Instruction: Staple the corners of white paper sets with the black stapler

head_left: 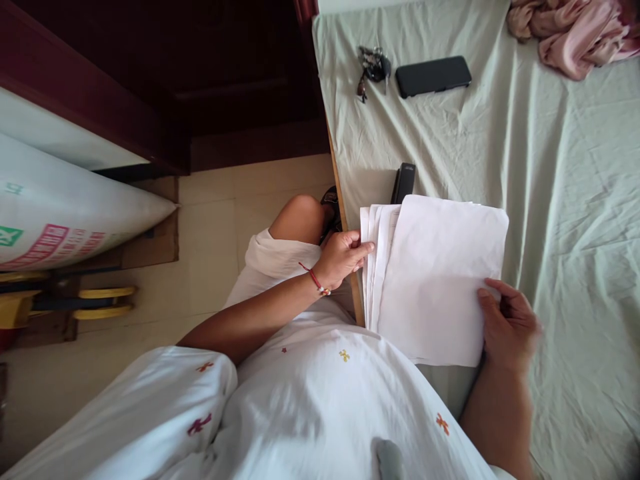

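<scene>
Several loose sheets of white paper (443, 280) lie fanned out in front of me, their left edges staggered. My left hand (346, 257) pinches the left edges of the sheets between thumb and fingers, with a beaded red bracelet at its wrist. At the lower right edge of the top sheet, my right hand (507, 323) grips the paper, thumb on top and fingers curled at the side. Just beyond the sheets a black stapler (404, 181) sticks out, its near end hidden under them.
A pale green cloth (575, 220) covers the surface in wrinkles. On it lie a bunch of keys (374, 65), a black phone (433, 76) and crumpled pink fabric (575, 37). A printed white sack (75, 207) stands on the left, near yellow wheels (105, 302).
</scene>
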Demonstrator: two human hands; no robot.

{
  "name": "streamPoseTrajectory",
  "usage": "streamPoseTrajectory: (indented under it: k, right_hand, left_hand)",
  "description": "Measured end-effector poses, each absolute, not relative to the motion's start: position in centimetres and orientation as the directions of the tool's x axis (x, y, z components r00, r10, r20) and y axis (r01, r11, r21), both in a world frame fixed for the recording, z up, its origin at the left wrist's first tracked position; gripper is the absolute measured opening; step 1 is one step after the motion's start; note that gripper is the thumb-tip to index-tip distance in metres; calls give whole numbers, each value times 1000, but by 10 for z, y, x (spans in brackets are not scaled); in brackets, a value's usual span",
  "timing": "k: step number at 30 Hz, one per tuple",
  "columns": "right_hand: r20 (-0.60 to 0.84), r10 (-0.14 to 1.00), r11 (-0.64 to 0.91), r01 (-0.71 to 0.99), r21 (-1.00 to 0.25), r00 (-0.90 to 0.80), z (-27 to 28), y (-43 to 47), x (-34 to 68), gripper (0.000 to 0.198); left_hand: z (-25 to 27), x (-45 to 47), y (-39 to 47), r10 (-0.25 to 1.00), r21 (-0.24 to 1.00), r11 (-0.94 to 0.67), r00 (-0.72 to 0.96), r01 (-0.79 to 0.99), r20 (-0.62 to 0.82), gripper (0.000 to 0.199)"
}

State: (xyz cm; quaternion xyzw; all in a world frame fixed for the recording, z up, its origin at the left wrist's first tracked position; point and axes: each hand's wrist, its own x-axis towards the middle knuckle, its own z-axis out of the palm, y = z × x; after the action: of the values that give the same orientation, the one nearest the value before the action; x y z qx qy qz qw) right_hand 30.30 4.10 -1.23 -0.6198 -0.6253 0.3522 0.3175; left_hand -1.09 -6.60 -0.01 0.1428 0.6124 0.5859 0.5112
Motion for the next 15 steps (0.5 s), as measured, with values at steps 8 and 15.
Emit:
streamPoseTrajectory:
  k: [8,15]
  right_hand:
    - [-60,998,-58,490,-870,12,-14,41,301,36]
    - [-68,998,-50,514,-856,-16,-17,41,305,34]
  left_hand:
    - [-2,-10,-65,764,840,252,-433,-481,-478,53]
    - [1,-11,-66,760,862,266,-456,-432,-463,52]
